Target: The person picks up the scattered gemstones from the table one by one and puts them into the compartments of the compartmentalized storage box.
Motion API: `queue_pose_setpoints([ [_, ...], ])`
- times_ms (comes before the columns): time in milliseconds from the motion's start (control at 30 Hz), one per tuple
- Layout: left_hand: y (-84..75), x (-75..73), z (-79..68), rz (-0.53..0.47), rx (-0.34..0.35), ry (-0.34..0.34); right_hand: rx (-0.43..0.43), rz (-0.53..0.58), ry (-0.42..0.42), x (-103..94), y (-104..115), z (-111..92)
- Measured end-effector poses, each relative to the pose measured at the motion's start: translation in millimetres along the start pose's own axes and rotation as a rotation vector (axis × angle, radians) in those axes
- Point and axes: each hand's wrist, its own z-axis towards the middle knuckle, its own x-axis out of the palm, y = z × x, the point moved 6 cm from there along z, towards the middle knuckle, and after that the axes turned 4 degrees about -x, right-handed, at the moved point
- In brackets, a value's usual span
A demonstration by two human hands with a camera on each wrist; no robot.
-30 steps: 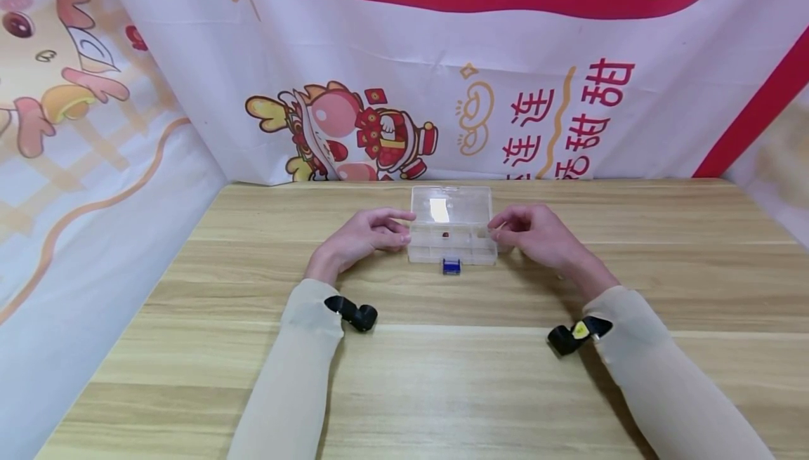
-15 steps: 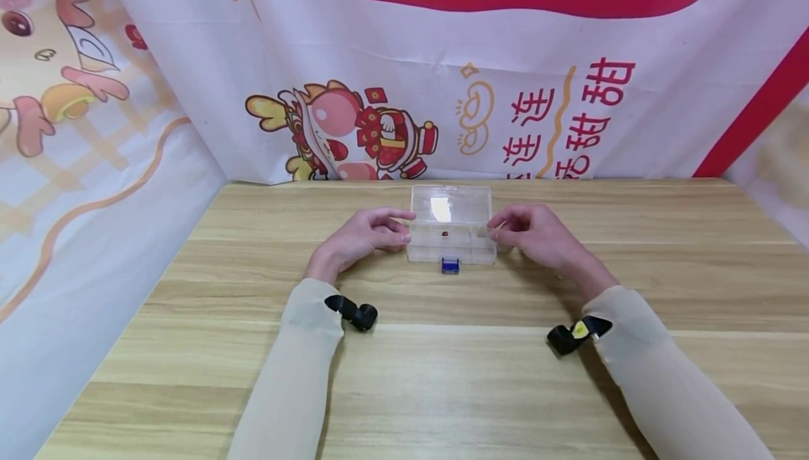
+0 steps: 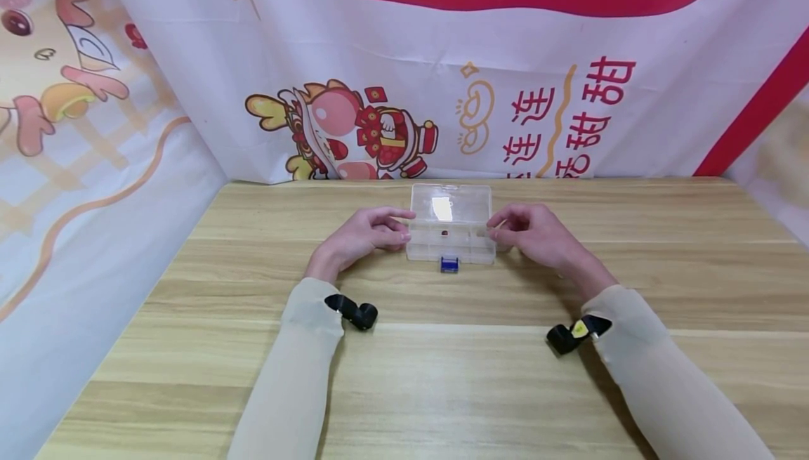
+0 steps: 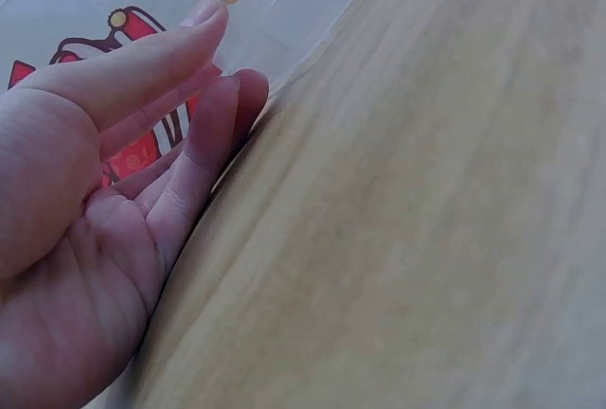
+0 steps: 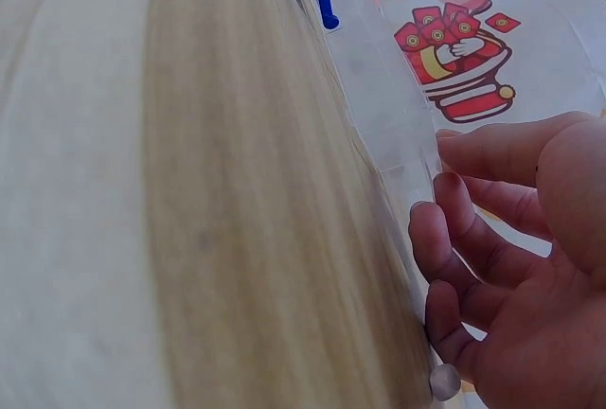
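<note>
An open clear plastic compartment box (image 3: 451,254) sits on the wooden table in the head view, its lid (image 3: 458,196) raised at the back and a blue latch (image 3: 449,265) at the front. A small dark red piece (image 3: 445,233) lies inside. My left hand (image 3: 363,235) is at the left end, index finger extended by the lid's edge, thumb lower by the side wall. My right hand (image 3: 534,232) pinches the right edge between thumb and bent index finger. In the right wrist view the thumb (image 5: 492,149) meets the box's corner, other fingers loosely curved beside it.
The wooden table (image 3: 436,376) runs back to a printed cloth (image 3: 392,38) just behind the box. Another printed cloth (image 3: 126,158) hangs at the left. A small pale round thing (image 5: 445,382) shows below the little finger in the right wrist view.
The box with its latch has shifted very slightly left and back. Both hands stay nearly where they were, at its two ends.
</note>
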Motion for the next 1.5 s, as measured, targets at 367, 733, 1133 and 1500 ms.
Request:
queue_pose_setpoints([
  [367,-0.6,0.8,-0.6,-0.002,-0.003,-0.004,-0.002,-0.012,-0.005,0.4,0.4,0.0],
  [733,-0.1,0.6,1.1,-0.006,-0.002,-0.005,0.0,0.003,-0.004,1.0,-0.8,0.5],
  [1133,-0.6,0.2,1.6,-0.016,0.001,0.001,-0.007,0.002,-0.006,1.0,-1.2,0.3],
  [1500,-1.1,1.1,0.5,-0.019,0.008,0.011,-0.015,-0.027,-0.008,1.0,-2.8,2.4],
])
